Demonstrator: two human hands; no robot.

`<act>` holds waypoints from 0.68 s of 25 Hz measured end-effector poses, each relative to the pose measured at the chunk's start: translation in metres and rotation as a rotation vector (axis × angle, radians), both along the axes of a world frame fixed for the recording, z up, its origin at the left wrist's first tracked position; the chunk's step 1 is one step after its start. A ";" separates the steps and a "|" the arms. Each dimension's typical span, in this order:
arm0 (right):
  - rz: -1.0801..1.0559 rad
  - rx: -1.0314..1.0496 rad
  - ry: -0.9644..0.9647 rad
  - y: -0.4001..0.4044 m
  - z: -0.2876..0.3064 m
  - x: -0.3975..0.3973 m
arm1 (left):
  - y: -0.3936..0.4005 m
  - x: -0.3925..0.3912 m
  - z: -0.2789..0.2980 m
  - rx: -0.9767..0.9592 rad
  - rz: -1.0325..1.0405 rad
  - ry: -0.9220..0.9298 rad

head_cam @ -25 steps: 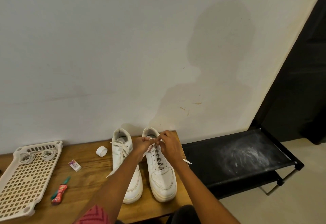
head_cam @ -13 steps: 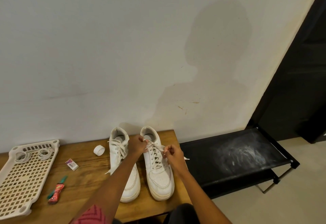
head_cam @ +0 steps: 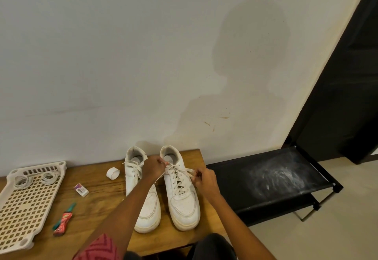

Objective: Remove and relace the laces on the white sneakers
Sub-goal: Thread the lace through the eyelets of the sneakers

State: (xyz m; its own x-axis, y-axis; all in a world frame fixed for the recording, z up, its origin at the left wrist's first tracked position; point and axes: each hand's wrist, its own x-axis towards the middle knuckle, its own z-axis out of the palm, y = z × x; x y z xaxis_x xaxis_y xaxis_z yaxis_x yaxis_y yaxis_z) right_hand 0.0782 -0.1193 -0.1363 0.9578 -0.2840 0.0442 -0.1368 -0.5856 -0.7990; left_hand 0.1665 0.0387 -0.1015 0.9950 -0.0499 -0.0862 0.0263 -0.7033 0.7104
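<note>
The 2 white sneakers stand side by side on the wooden table, heels toward the wall and toes toward the person, so each long axis runs from the wall straight back to the near table edge. The left sneaker sits touching or just beside the right sneaker; the left forearm crosses over its toe half.

Both hands work at the top of the right sneaker. The left hand is curled round one end of the lace near the collar, and the right hand pinches the other end just off the sneaker's outer side. The lace appears stretched between them across the top eyelets, though the fingertips are too small to read exactly.

The rows lower down look threaded, so this judges as either the undoing of the top or its final tightening; the frame alone does not settle which.

What could go wrong: an uneven pull from 1 hand would drag the lace through the eyelets and leave 1 end short. A hard tug could also slide the unweighted sneaker toward the table's right edge, which is near. The loose lace on the left sneaker could snag under the forearm.

A white perforated tray lies well apart at the left.
</note>
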 end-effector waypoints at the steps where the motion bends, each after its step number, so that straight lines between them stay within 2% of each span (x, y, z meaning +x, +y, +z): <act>1: 0.020 -0.047 0.019 -0.001 -0.002 -0.004 | -0.001 0.000 -0.002 0.017 0.002 -0.002; 3: 0.060 -0.126 0.042 -0.003 0.000 -0.005 | -0.005 0.002 -0.004 0.008 0.024 -0.004; 6: 0.090 -0.163 0.054 -0.001 0.000 -0.003 | -0.007 0.002 -0.008 -0.001 0.063 0.029; 8: 0.135 -0.140 0.093 -0.005 0.001 -0.003 | -0.004 0.003 -0.005 -0.050 0.016 0.068; 11: 0.154 -0.143 0.175 -0.019 0.003 0.004 | 0.014 0.001 0.010 -0.191 -0.169 0.344; 14: 0.121 -0.264 0.176 -0.021 0.005 0.009 | 0.046 -0.001 0.025 -0.052 -0.327 0.528; 17: 0.140 -0.386 0.221 -0.015 0.005 0.007 | 0.063 0.001 0.034 0.021 -0.398 0.483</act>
State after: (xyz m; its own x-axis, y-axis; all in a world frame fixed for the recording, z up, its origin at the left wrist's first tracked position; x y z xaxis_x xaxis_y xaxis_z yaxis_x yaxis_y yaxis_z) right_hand 0.0851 -0.1344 -0.1317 0.9840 -0.1546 -0.0883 -0.1781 -0.8593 -0.4795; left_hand 0.1677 0.1016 -0.0676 0.7488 -0.4023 -0.5267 0.0743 -0.7387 0.6699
